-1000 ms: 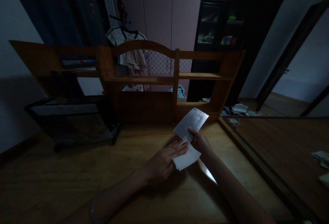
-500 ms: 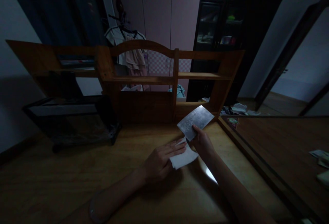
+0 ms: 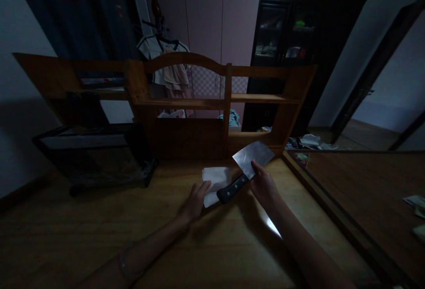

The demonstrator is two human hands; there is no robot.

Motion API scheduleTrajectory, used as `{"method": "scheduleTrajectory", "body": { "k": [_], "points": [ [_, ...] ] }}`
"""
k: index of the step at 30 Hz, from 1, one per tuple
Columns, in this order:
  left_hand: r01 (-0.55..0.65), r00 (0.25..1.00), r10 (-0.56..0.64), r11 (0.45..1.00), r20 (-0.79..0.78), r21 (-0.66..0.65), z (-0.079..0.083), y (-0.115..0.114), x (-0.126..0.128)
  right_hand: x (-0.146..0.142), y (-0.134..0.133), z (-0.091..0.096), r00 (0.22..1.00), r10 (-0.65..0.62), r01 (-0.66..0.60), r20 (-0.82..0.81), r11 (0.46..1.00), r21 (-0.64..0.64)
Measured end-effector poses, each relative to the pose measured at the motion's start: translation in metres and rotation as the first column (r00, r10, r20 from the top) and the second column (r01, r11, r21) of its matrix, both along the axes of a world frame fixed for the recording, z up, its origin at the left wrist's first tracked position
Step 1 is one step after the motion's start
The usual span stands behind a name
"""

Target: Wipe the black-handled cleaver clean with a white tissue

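Observation:
My right hand [image 3: 264, 187] grips a cleaver by its blade, thumb on the near face. The cleaver's broad metal blade [image 3: 249, 155] points up and away to the right. Its black riveted handle [image 3: 232, 189] slants down to the left and is free of both hands. In my left hand [image 3: 195, 198] is a folded white paper towel [image 3: 217, 176], pinched at its left edge. Part of the towel lies behind the handle's end; whether the two touch I cannot tell. Both hands are over the wooden desk [image 3: 206, 253].
A wooden shelf rack [image 3: 186, 102] stands along the desk's back edge. At the left is a dark, glass-sided tank-like box [image 3: 99, 160]. A raised wooden edge [image 3: 312, 187] runs down the desk's right side. Beyond are a pink wardrobe [image 3: 202, 19] and hanging clothes [image 3: 174, 70].
My left hand has drawn the paper towel left, off the cleaver's handle, so the black handle now shows. The blade has turned slightly in my right hand, which stays nearly in place.

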State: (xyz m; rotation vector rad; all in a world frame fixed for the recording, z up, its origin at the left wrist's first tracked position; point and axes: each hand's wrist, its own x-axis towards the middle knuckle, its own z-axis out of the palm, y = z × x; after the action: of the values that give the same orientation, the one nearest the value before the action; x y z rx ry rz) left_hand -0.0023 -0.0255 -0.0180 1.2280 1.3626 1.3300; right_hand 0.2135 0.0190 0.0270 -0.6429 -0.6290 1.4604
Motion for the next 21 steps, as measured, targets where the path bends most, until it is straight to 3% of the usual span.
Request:
{"method": "scheduleTrajectory", "body": {
  "k": [1,2,5,8,11,13,17,18,21],
  "points": [
    [0.008,0.999,-0.006,0.999,0.054,-0.033,-0.001,0.005,0.003,-0.001,-0.001,0.0,1.0,0.019,-0.019,0.001,1.0,-0.01],
    [0.109,0.97,-0.081,0.988,0.229,-0.113,-0.001,0.01,0.006,-0.003,-0.002,0.001,0.999,0.036,-0.036,0.007,0.999,-0.021],
    [0.341,0.803,-0.166,0.916,0.573,-0.213,0.005,0.015,0.012,-0.01,-0.005,-0.001,0.996,0.081,-0.08,0.027,0.996,-0.039],
    [0.516,0.663,-0.248,0.835,0.706,-0.192,0.012,0.01,0.015,-0.017,-0.009,-0.004,0.994,0.096,-0.094,0.049,0.995,-0.028],
    [0.663,0.562,-0.349,0.732,0.749,-0.156,0.014,0.003,0.015,-0.024,-0.012,-0.007,0.992,0.093,-0.092,0.081,0.996,-0.007],
    [0.728,0.539,-0.424,0.669,0.728,-0.15,0.014,-0.002,0.015,-0.028,-0.014,-0.009,0.989,0.106,-0.106,0.105,0.994,-0.004],
    [0.839,0.525,-0.598,0.483,0.606,-0.25,0.017,-0.008,0.015,-0.032,-0.016,-0.009,0.978,0.152,-0.15,0.145,0.988,-0.025],
    [0.835,0.54,-0.612,0.476,0.578,-0.275,0.018,-0.009,0.015,-0.032,-0.017,-0.009,0.974,0.165,-0.162,0.155,0.986,-0.033],
    [0.776,0.624,-0.574,0.534,0.53,-0.335,0.021,-0.009,0.015,-0.031,-0.018,-0.009,0.964,0.198,-0.193,0.176,0.98,-0.045]
  ]
}}
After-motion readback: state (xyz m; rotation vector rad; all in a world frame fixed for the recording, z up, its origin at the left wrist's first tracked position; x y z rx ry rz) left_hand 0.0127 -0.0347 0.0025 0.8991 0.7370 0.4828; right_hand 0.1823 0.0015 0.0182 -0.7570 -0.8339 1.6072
